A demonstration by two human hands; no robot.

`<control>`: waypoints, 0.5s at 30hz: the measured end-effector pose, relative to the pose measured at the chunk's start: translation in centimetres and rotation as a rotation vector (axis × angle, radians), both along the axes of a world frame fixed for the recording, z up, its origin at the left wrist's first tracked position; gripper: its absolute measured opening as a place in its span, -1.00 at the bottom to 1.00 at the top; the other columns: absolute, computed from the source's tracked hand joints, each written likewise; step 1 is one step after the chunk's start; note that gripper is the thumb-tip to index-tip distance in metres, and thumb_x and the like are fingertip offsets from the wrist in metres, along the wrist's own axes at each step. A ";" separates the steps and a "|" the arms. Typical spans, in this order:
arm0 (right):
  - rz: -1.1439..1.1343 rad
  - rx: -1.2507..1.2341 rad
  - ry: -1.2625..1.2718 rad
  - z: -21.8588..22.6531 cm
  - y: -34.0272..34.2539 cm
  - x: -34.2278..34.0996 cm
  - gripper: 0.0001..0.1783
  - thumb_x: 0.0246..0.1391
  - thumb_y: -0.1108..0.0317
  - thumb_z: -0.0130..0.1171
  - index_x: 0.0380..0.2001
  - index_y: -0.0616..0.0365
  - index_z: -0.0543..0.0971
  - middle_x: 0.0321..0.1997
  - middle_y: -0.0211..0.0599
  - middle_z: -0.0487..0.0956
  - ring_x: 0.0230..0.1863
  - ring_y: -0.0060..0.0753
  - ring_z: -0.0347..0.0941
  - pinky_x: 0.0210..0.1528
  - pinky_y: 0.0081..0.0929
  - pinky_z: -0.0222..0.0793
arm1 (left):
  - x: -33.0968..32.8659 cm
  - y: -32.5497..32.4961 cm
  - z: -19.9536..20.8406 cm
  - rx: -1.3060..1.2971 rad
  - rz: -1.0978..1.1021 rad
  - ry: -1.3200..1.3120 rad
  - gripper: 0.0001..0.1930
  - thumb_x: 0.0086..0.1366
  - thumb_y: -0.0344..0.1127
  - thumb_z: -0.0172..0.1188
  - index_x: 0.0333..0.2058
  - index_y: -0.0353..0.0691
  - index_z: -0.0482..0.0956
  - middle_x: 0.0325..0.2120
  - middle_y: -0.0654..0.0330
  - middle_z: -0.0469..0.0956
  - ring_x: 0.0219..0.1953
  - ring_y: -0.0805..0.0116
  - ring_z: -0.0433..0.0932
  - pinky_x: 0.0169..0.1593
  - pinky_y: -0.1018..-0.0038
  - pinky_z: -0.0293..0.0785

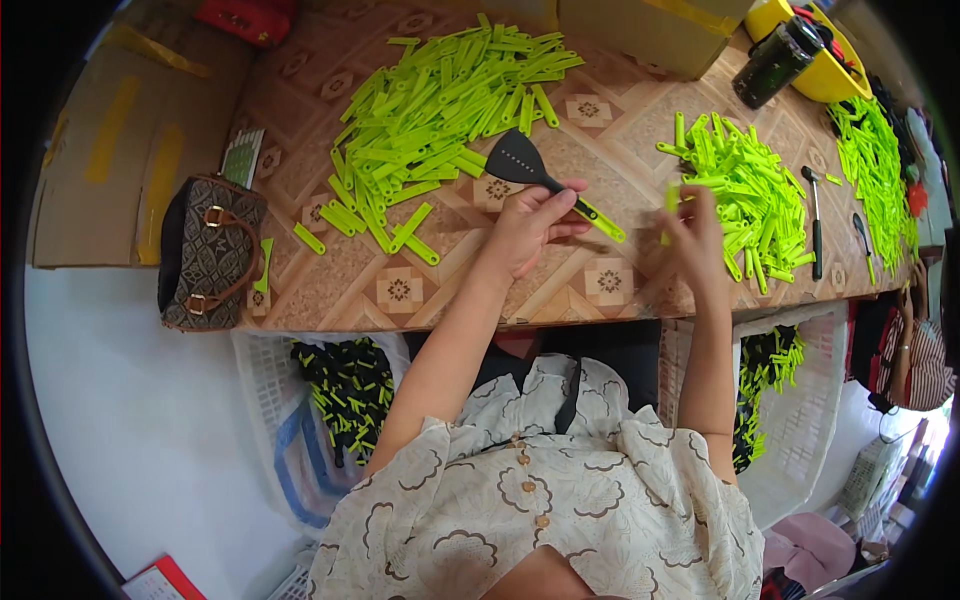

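Got the spatula in the left hand, pinched between thumb and fingers partway along the handle. Held over the tabletop, in from the middle of the front edge, with the black blade toward the far left and the green end toward the front right. Decent angle for seeing that end, so no need to twist. In the right hand, beside the smaller pile near the front edge, pinching a strip roughly upright. Pretty blurry there, so can't really tell exact fingertip placement.

Tips: pinch firmly on the left, but leave the green end uncovered. Turn the strip lengthwise to the handle before any contact, and check which face is up. Probably worth slowing the right hand, and picking from well inside the front edge to avoid spills.
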State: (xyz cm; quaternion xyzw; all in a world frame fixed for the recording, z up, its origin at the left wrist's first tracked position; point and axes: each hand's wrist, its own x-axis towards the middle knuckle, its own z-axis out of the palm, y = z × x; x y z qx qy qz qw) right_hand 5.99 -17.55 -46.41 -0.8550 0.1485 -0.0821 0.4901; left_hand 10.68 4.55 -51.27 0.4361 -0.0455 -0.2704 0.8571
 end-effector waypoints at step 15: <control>-0.053 0.867 -0.324 -1.2 7.3 -0.2 -0.77 0.19 0.47 0.04 -0.07 0.21 0.40 -0.31 -0.29 0.54 -0.32 -0.56 0.53 -0.24 -0.61 0.51 | 0.5 -0.2 0.1 -0.165 0.069 0.037 -0.73 0.35 -0.33 0.05 -0.01 -0.25 0.49 -0.20 0.13 0.58 -0.18 0.36 0.59 -0.05 0.42 0.55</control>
